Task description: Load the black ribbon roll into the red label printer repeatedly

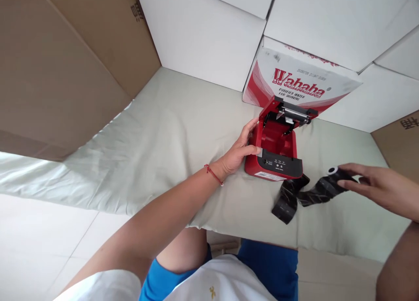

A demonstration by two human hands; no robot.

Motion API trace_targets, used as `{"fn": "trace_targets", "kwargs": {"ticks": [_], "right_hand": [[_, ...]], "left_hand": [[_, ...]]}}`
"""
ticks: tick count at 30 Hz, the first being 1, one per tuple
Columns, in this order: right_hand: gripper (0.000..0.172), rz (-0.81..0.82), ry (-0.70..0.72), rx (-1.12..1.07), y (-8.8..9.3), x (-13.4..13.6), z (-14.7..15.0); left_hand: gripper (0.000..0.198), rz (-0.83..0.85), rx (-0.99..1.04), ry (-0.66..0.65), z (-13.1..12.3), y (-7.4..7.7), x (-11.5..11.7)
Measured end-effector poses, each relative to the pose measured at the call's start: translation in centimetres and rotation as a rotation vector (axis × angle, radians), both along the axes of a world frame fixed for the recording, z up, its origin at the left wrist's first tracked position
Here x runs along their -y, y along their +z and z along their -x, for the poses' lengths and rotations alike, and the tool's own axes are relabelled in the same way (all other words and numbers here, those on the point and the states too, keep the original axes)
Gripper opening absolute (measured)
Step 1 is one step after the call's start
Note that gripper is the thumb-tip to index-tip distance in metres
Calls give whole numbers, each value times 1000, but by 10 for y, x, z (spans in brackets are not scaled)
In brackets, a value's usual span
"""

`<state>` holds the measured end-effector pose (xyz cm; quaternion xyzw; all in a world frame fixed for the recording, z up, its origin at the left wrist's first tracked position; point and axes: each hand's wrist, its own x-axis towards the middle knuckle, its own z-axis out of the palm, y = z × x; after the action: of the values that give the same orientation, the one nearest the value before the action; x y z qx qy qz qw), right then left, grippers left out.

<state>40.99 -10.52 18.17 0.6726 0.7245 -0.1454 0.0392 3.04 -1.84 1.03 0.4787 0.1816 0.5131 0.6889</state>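
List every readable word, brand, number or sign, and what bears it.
"Wahaha ®": on the white-and-red carton
"PURIFIED WATER FOR DRINKING": on the same carton
Too blurred: its printed code, red edge lettering
Too small: red machine panel markings, white label
Unclear: yellow shirt emblem, characters on left brown box, right brown box

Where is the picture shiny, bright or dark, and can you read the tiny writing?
Head view: the black strip has pale glints, the floor at lower left is bright, and the big brown carton at left looks dimmer; also in the head view, tiny panel print on the red machine is too small to read.
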Motion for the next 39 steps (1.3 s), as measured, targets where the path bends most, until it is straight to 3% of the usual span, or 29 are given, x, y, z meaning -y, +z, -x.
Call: {"fn": "trace_targets", "kwargs": {"ticks": [2, 4, 7, 12, 15, 18, 21, 23, 25, 29, 34, 39], "right_hand": [[32, 107, -63, -1, -21, 2, -9], [37, 103, -82, -7, -38, 2, -1], [52, 24, -65, -53, -56, -2, 34], [42, 78, 31, -7, -76, -7, 78], [37, 148, 105, -128, -60, 1, 79], [37, 266, 259, -365, -18, 14, 75], [40, 164, 319, -425, 20, 14, 80], [46, 57, 286, -405, 29, 1, 91], [51, -16, 228, -369, 27, -18, 107], [40, -65, 216, -215, 10, -59, 146], [30, 97, 326, 64, 6, -89, 183], [25, 251, 287, 185, 6, -101, 200]], "left_hand": [[115, -14, -13, 5, 0, -3, -1], [115, -19, -29, 11, 1, -5, -3], [116, -24, -50, 5, 4, -8, -4], [117, -26, -66, 3, 6, -10, -4], [116, -23, -58, 4, 5, -8, -4], [115, -26, -32, -5, 4, -4, -3], [114, 0, -10, -10, 4, 0, -1], [112, 23, 8, -4, 4, 1, 0], [110, 33, 20, -6, 4, 2, 0], [110, 11, 5, -5, 4, 0, -1], [106, -10, -17, -1, 3, -3, -3], [93, -15, -70, 81, 3, 2, 2]]}}
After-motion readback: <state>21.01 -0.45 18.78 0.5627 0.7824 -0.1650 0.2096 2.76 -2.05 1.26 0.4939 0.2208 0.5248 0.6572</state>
